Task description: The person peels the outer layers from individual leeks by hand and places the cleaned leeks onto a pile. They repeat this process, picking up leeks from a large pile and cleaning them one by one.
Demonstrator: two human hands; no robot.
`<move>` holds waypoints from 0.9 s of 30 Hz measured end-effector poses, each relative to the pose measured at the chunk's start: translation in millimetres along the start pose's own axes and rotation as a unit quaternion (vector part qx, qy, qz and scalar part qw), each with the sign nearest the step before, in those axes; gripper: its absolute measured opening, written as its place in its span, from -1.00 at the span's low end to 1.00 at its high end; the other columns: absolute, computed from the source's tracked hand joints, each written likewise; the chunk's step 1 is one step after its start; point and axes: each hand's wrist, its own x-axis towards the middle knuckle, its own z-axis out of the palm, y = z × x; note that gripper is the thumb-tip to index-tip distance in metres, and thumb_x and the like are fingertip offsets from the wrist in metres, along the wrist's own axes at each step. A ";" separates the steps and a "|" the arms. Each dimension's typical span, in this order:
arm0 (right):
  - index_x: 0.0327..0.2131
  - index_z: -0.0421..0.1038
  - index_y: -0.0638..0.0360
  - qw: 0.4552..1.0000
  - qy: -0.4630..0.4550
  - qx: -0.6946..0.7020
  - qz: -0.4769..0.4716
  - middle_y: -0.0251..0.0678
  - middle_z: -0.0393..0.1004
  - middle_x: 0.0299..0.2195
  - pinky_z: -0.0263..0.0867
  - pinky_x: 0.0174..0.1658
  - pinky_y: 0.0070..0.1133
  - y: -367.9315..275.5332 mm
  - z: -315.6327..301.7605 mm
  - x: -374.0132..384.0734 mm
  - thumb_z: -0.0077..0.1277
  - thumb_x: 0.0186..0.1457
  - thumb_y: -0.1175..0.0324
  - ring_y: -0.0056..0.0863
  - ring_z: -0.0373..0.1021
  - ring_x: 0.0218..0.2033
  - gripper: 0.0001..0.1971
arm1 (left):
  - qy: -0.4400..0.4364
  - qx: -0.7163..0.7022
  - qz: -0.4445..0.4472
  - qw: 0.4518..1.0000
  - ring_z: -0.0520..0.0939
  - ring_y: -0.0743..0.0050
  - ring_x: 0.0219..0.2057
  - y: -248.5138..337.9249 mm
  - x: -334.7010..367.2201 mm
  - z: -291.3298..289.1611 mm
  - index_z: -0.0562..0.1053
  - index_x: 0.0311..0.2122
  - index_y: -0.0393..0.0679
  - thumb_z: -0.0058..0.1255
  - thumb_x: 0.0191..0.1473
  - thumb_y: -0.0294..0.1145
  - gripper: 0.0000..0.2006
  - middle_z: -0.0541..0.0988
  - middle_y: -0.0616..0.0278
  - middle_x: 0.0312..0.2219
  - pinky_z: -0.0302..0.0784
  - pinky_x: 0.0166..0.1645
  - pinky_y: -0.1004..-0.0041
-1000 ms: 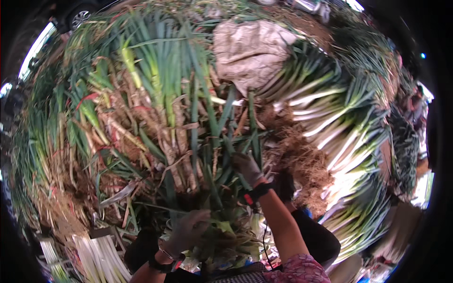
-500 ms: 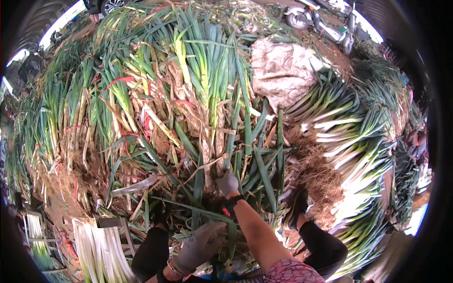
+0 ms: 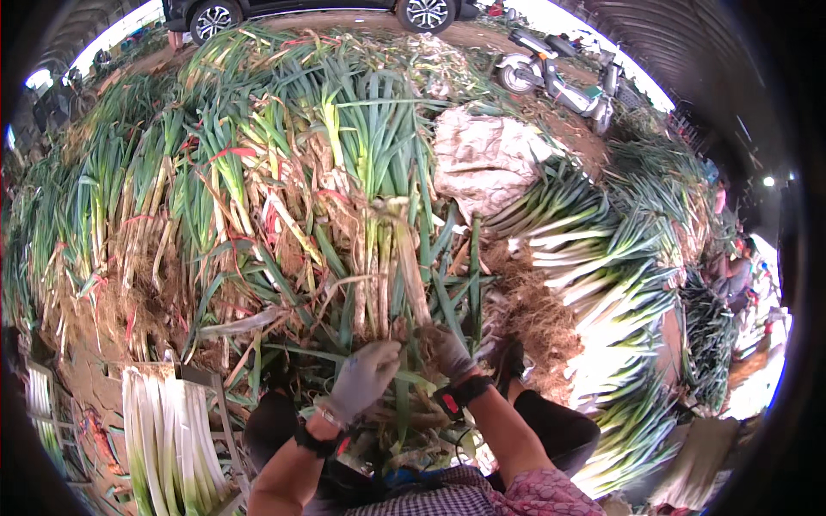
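Observation:
Both my hands wear pale work gloves and are close together over the near edge of a large heap of green onions [image 3: 370,146]. My right hand [image 3: 449,353] is closed around the root end of a thick green onion [image 3: 410,267], whose stalk slants up and away onto the heap. Just left of it, my left hand [image 3: 367,375] has its fingers curled together near the root ends of the neighbouring stalks [image 3: 372,288]. What lies in those fingers, if anything, is hidden. Dry brown husks and soil cling to the heap's stalks, some tied with red bands.
Cleaned green onions [image 3: 594,318] with white stalks and brown roots lie fanned on the right. A whitish sack [image 3: 486,159] rests behind them. At lower left, more white stalks [image 3: 168,430] stand in a metal frame [image 3: 225,413]. A scooter [image 3: 559,86] and car [image 3: 310,7] are beyond.
My left hand has moved forward, up beside the right. My right hand has drawn back slightly, and a thick stalk now leans from it. The view has tilted up, showing more of the car.

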 end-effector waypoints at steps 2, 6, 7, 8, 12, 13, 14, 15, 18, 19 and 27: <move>-0.27 0.45 0.22 0.915 -0.117 0.195 0.332 -0.46 0.42 -0.39 0.27 -0.36 -0.69 -21.6 -12.8 -16.2 -0.05 0.14 0.33 -0.72 0.37 -0.38 -0.82 | 0.004 0.029 0.006 1.000 0.61 0.37 -0.31 -13.0 7.8 -0.2 0.43 -0.11 -0.29 0.02 0.05 -0.45 -0.72 0.57 0.09 -0.32 0.51 -0.20 0.44; -0.34 0.41 0.29 0.953 -0.088 0.117 0.267 -0.45 0.39 -0.50 0.16 -0.47 -0.71 -107.4 -110.7 -18.9 -0.01 0.10 0.39 -0.73 0.29 -0.49 -0.86 | 0.009 -0.045 -0.030 0.998 0.61 0.37 -0.34 -4.7 33.4 1.8 0.47 -0.20 -0.31 0.00 0.07 -0.41 -0.78 0.59 0.13 -0.34 0.49 -0.25 0.46; -0.32 0.41 0.29 0.936 -0.107 0.107 0.317 -0.45 0.39 -0.53 0.16 -0.49 -0.70 -139.5 -139.9 -10.4 -0.01 0.10 0.41 -0.74 0.29 -0.52 -0.86 | 0.005 -0.048 -0.026 0.999 0.61 0.37 -0.34 -7.8 41.0 2.6 0.47 -0.20 -0.31 0.00 0.07 -0.41 -0.78 0.59 0.13 -0.34 0.49 -0.25 0.46; -0.30 0.42 0.30 0.918 -0.125 0.099 0.363 -0.45 0.39 -0.56 0.15 -0.51 -0.69 -167.2 -165.1 -3.6 0.00 0.09 0.43 -0.74 0.28 -0.55 -0.86 | -0.010 -0.110 -0.077 0.991 0.61 0.32 -0.31 -16.9 51.0 4.6 0.45 -0.17 -0.31 0.00 0.09 -0.37 -0.75 0.58 0.10 -0.30 0.49 -0.22 0.43; -0.23 0.41 0.24 0.841 -0.049 0.189 0.505 -0.49 0.38 -0.62 0.15 -0.56 -0.68 -234.9 -237.7 -32.6 0.12 0.02 0.36 -0.76 0.27 -0.61 -0.75 | -0.041 -0.526 -0.221 0.820 0.55 0.16 -0.17 -20.5 88.5 53.7 0.34 -0.05 -0.29 -0.04 0.13 -0.21 -0.61 0.49 -0.01 -0.15 0.45 -0.06 0.25; -0.17 0.39 0.23 0.868 -0.123 0.089 0.472 -0.47 0.40 -0.62 0.19 -0.56 -0.65 -244.8 -255.7 -39.9 0.17 0.00 0.32 -0.76 0.31 -0.59 -0.67 | -0.094 -0.612 -0.227 0.752 0.45 0.11 -0.04 -49.2 96.9 58.5 0.25 0.05 -0.23 -0.06 0.13 -0.09 -0.51 0.40 -0.06 -0.03 0.35 0.06 0.09; -0.13 0.39 0.23 0.892 -0.133 -0.013 0.432 -0.31 0.44 -0.54 0.25 -0.53 -0.60 -245.9 -267.8 -66.4 0.16 0.00 0.35 -0.64 0.38 -0.53 -0.66 | -0.086 -0.662 -0.213 0.713 0.40 0.09 0.02 -19.5 101.8 78.0 0.29 0.04 -0.17 -0.09 0.14 -0.05 -0.52 0.38 -0.10 -0.02 0.30 0.10 0.05; -0.15 0.41 0.25 0.932 -0.127 0.005 0.340 -0.21 0.44 -0.48 0.29 -0.49 -0.56 -251.8 -281.4 -81.9 0.15 0.00 0.37 -0.52 0.41 -0.50 -0.68 | -0.097 -0.699 -0.142 0.694 0.38 0.05 0.04 -2.5 107.2 89.9 0.28 0.06 -0.16 -0.11 0.15 -0.04 -0.51 0.37 -0.11 0.00 0.29 0.11 0.04; -0.28 0.47 0.38 0.972 -0.202 -0.091 0.077 0.12 0.43 -0.31 0.40 -0.30 -0.41 -278.0 -305.2 -81.4 0.10 -0.01 0.42 -0.16 0.46 -0.35 -0.77 | -0.238 -0.857 -0.151 0.432 0.33 -0.05 0.09 0.8 120.1 79.2 0.24 0.13 -0.18 -0.20 0.20 -0.08 -0.51 0.34 -0.10 0.04 0.25 0.16 -0.03; -0.18 0.42 0.37 0.976 -0.188 -0.096 0.049 0.12 0.42 -0.25 0.40 -0.27 -0.43 -278.8 -312.1 -84.2 0.09 0.02 0.40 -0.22 0.47 -0.32 -0.70 | -0.191 -0.845 -0.142 0.479 0.32 -0.08 0.10 24.3 116.3 78.1 0.22 0.14 -0.20 -0.23 0.22 -0.12 -0.52 0.33 -0.09 0.05 0.24 0.17 -0.05; 0.17 0.14 0.17 0.895 -0.195 0.157 0.370 -0.05 0.39 -0.04 0.29 0.00 -0.44 -193.9 -269.9 -86.6 0.04 0.10 0.22 -0.24 0.40 -0.09 -0.41 | 0.076 -0.614 -0.032 0.785 0.51 0.34 -0.12 74.9 95.1 -20.4 0.38 -0.04 -0.17 -0.15 0.20 -0.18 -0.67 0.45 0.20 -0.12 0.49 -0.02 0.24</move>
